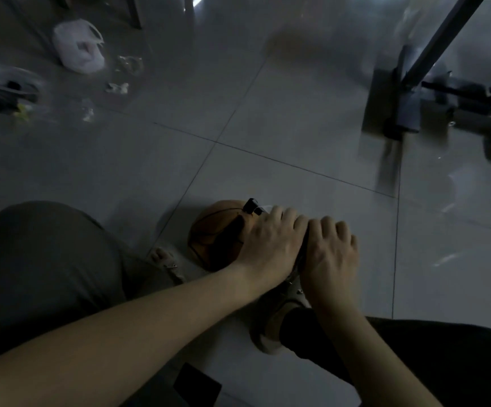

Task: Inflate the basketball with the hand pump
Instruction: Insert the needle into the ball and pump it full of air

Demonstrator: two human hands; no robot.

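Left hand [267,245] over basketball [215,236], right hand [331,254] alongside; fingers [328,223] curled, perhaps gripping pump [251,206]

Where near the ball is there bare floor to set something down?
Free: the pale tiles beyond the orange basketball, up to the grey metal stand base, and the tile right of the right hand. Crowded: far left, around the white plastic bag and small pale scraps.

My feed runs dim: faint glare off the glossy floor [444,258], motion blur smearing the plastic bag [78,45] and metal stand [391,113] at the edges.
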